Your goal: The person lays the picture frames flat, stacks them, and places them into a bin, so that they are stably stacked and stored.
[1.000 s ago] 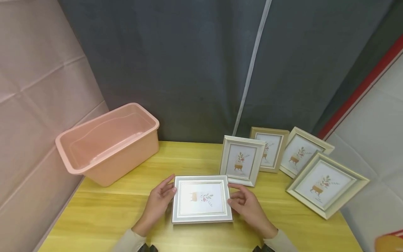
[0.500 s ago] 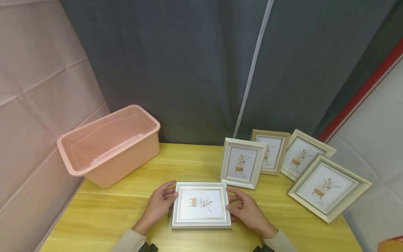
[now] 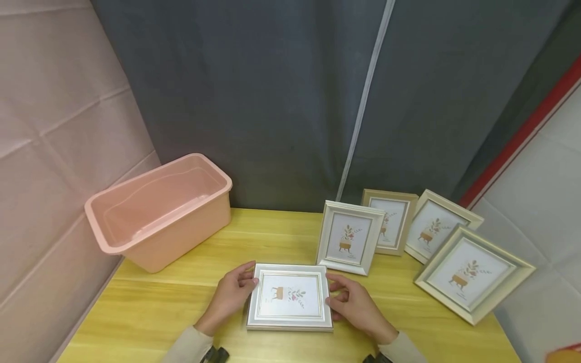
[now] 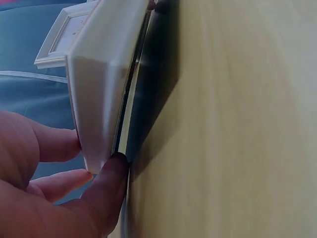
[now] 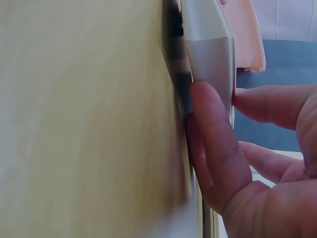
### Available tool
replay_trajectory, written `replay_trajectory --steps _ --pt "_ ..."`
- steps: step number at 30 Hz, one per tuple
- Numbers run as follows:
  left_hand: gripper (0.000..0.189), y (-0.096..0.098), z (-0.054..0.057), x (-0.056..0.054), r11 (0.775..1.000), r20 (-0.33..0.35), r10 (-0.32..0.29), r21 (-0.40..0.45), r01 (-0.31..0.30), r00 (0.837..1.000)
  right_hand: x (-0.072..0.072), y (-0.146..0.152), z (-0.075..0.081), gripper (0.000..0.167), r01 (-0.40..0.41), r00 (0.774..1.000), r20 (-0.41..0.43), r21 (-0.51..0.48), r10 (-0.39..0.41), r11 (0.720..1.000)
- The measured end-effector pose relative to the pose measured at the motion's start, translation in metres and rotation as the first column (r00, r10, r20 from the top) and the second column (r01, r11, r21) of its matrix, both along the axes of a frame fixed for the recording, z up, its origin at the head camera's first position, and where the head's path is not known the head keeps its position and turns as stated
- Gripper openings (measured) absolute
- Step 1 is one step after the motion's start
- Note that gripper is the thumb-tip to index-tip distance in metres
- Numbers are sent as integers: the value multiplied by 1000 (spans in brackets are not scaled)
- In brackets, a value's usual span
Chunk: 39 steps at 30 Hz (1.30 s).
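Observation:
A silver-white picture frame point(image 3: 290, 322) lies sideways, face up, low over the table in front of me. Its print of a plant in an orange pot is turned on its side. My left hand point(image 3: 229, 296) pinches the left edge, thumb on the face and other fingers underneath. At the opposite edge, my right hand point(image 3: 356, 301) grips in the same manner. Both wrist views show fingers beneath the frame's thick side, with a dark shadow between its underside and the wood. The frame's back is mostly hidden.
Behind my right hand stand several other frames: a white one point(image 3: 323, 247), a tan one point(image 3: 410, 206), a cream one point(image 3: 469, 218) and a larger cream one point(image 3: 428, 272). A pink plastic tub point(image 3: 181, 237) stands at the back left of the yellow wooden table point(image 3: 181, 292).
The held frame has come slightly toward me and down, its face tilting a little, mostly during the first half second. Both hands have kept their grip. The whole view has shifted slightly.

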<state>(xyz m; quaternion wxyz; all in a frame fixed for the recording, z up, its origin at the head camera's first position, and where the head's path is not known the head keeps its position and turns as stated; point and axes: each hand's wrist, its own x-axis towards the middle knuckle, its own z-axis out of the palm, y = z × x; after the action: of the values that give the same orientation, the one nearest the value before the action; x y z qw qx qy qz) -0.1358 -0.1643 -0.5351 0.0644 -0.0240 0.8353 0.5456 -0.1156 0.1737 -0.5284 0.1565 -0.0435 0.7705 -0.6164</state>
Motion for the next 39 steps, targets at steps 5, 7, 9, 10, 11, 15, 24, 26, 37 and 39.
replay_trajectory --steps 5,7,9,10,11,15,24,26,37,39 --pt "51 -3 1 -2 996 -38 -16 -93 12 999 -1 -2 -2 66 5 1000 -17 43 -5 999" --pt "51 -4 1 -4 993 -47 -23 -116 17 999 -2 -3 -2 65 17 1000 -24 63 -16 998" --pt "52 -6 0 -6 992 -44 -35 -121 30 998 -2 -4 -2 64 37 999 -22 72 -35 997" --pt "52 -6 -1 -7 992 -38 -41 -124 36 998 -2 -4 -2 64 46 999 -21 76 -44 996" --pt "53 -6 -1 -8 991 -34 -48 -124 44 998 -2 -4 -1 64 53 998 -18 79 -52 995" --pt "55 -6 -2 -8 989 -16 -67 -130 65 998 -1 -4 1 64 58 998 -8 71 -58 996" --pt "55 -7 9 0 988 37 -78 -127 82 996 -9 2 7 64 1 998 -57 107 5 994" --pt "54 -7 9 -1 989 43 -89 -117 94 995 -12 6 13 61 -1 993 -113 139 17 990" --pt "59 -10 7 -6 989 61 -138 -44 141 989 -30 21 52 46 57 959 -285 214 6 975" --pt "60 -10 7 -6 988 64 -149 -33 152 987 -34 23 60 43 64 936 -352 226 20 972"
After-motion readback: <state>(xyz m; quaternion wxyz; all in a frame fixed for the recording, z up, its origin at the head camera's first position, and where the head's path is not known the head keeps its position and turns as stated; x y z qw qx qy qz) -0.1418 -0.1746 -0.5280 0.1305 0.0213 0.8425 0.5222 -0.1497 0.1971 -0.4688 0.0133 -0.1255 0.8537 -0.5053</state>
